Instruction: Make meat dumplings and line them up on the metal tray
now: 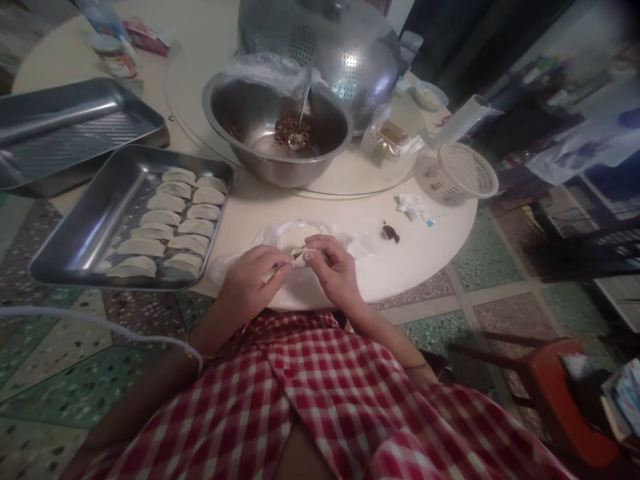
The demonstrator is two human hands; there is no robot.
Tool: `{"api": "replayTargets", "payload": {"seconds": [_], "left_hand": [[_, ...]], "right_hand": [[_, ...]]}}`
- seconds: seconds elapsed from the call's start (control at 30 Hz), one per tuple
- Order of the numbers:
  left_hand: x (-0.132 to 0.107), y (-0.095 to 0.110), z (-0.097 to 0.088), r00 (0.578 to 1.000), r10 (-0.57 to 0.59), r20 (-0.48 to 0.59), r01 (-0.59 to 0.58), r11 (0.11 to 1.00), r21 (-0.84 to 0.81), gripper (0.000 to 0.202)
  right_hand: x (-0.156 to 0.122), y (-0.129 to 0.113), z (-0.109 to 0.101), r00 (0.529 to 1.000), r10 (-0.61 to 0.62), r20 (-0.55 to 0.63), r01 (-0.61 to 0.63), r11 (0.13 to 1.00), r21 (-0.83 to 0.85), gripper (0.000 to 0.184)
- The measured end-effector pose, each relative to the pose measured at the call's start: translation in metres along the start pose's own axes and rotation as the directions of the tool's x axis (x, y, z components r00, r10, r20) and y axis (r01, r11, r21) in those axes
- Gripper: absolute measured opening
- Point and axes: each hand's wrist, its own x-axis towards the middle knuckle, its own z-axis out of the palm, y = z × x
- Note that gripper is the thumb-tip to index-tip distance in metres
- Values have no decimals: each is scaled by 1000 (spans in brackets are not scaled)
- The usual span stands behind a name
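Between my two hands, just above the table's front edge, is a dumpling [299, 255] with dark filling showing at its open top. My left hand [254, 273] pinches its left side. On its right side, the fingers of my right hand [332, 265] are closed on the wrapper. A bag of pale round wrappers [287, 235] lies on the table just behind my hands. Two rows of folded dumplings [166, 203] sit in a metal tray [95, 227] to the left. Beyond my hands a steel bowl [280, 170] holds dark minced filling [287, 130] and a spoon [305, 93].
Another metal tray [75, 123] stands at the far left. A large perforated steel dome [320, 40] rises behind the bowl. On the right are a plastic basket [453, 177], a bagged package [393, 137] and dark scraps [390, 233]. A red stool [570, 400] stands on the floor.
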Motion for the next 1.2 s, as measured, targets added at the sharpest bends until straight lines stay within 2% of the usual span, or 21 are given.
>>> {"api": "replayTargets", "payload": {"seconds": [0.13, 0.37, 0.5, 0.57, 0.67, 0.77, 0.9, 1.03, 1.2], "left_hand": [[4, -2, -4, 998, 41, 38, -42, 999, 27, 16], [11, -3, -9, 988, -18, 156, 29, 997, -72, 16], [11, -4, -10, 983, -10, 182, 27, 996, -86, 15], [10, -5, -9, 983, -53, 178, 68, 995, -75, 13], [9, -6, -8, 980, -125, 156, 137, 988, -65, 18], [8, -7, -6, 988, -77, 132, 88, 993, -81, 17], [6, -7, -3, 1000, -7, 17, 8, 998, -69, 10], [3, -5, 2, 996, -8, -87, 4, 999, -40, 9], [-1, -5, 8, 988, -21, -152, 19, 1000, -13, 10]], "right_hand": [[-1, -1, 1, 998, -54, 30, 54, 999, -1, 7], [-4, -2, 2, 991, -100, 86, 103, 994, -27, 6], [-4, -3, 1, 987, -111, 114, 114, 993, -22, 6], [-4, -4, 1, 986, -115, 124, 118, 993, -18, 6], [-5, -5, 1, 985, -111, 135, 114, 993, -18, 7], [-6, -5, 2, 986, -99, 136, 102, 995, -19, 7], [-5, -3, 6, 995, -60, 82, 61, 998, -5, 7], [-4, 0, 11, 1000, -23, 12, 22, 998, 60, 5], [-4, 3, 18, 998, 10, -61, -3, 992, 124, 5]]}}
